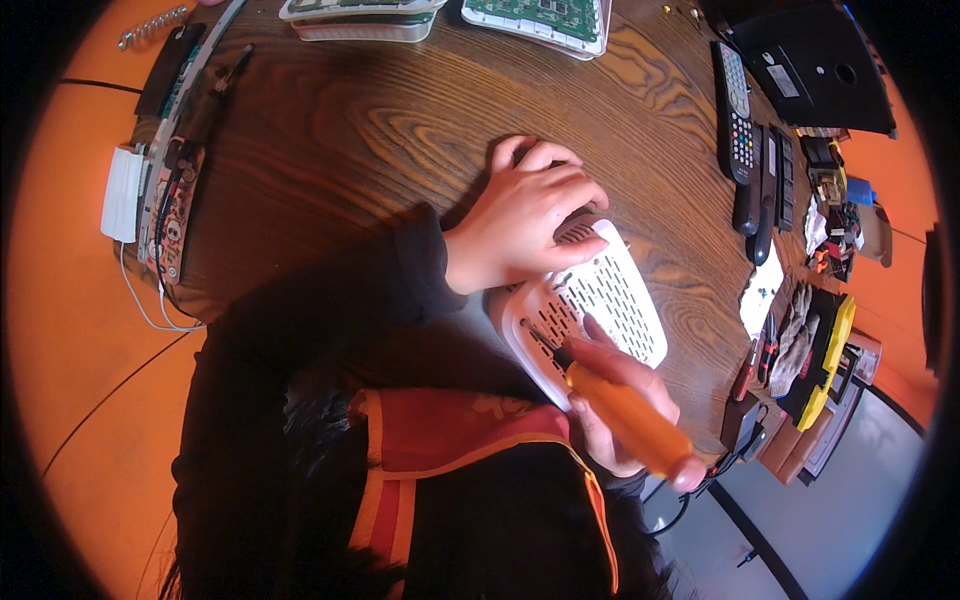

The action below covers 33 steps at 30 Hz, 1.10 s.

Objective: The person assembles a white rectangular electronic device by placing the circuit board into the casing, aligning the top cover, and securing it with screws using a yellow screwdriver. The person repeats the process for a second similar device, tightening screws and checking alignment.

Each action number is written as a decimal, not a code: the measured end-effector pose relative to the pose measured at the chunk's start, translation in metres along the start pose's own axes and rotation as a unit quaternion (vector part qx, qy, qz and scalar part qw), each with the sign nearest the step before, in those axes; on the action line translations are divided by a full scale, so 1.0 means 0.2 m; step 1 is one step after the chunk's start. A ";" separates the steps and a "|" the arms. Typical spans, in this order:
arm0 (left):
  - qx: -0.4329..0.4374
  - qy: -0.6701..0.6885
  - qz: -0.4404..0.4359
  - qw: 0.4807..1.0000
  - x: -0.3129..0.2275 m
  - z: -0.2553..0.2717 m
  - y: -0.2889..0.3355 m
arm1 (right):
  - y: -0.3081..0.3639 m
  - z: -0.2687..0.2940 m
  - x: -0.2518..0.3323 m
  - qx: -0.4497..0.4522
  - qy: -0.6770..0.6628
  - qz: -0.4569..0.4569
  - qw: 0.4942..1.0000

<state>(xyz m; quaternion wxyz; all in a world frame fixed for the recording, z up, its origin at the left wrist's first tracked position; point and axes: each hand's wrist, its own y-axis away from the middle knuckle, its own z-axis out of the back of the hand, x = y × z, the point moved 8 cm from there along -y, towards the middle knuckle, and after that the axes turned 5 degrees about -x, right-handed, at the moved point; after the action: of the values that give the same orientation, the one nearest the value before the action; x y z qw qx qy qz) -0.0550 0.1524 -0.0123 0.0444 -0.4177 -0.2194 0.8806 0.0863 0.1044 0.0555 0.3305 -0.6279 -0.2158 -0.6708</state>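
Note:
A white plastic casing (612, 290) with rows of slotted vents stands on the wooden table close to my body. Over its far left side lies my left hand (530, 215), fingers curled around the edge and thumb resting on the top, holding it steady. My right hand (625, 395) grips a screwdriver (628, 420) by its orange handle. The thin shaft slants up and left, its tip at a hole near the casing's left corner. Whether a screw sits in that hole is too small to tell. My fingers hide part of the vented face.
Trays with green circuit boards (535, 15) stand at the far edge. Remote controls (737, 105) and a black box-like device (800, 65) lie at the right, above gloves (795, 340) and hand tools. Circuit strips (180, 210) and a white adapter (122, 190) line the left edge.

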 end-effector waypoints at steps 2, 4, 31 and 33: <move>0.003 0.000 0.000 1.000 0.00 0.00 0.00 | -0.02 -0.01 0.01 -0.014 -0.069 0.010 0.997; 0.009 -0.002 0.003 1.000 0.00 -0.01 0.00 | -0.04 -0.02 0.02 -0.050 -0.052 0.020 0.997; 0.004 0.004 -0.001 1.000 -0.01 0.00 0.00 | -0.06 -0.06 0.12 0.065 -0.034 0.091 0.993; 0.009 -0.001 -0.004 1.000 -0.01 0.00 0.00 | -0.05 -0.09 0.09 0.060 -0.041 0.037 0.997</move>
<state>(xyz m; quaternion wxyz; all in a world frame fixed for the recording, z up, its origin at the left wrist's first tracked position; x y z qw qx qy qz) -0.0543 0.1528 -0.0110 0.0515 -0.4154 -0.2131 0.8828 0.0665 0.0966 0.0723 0.3826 -0.6414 -0.2457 -0.6180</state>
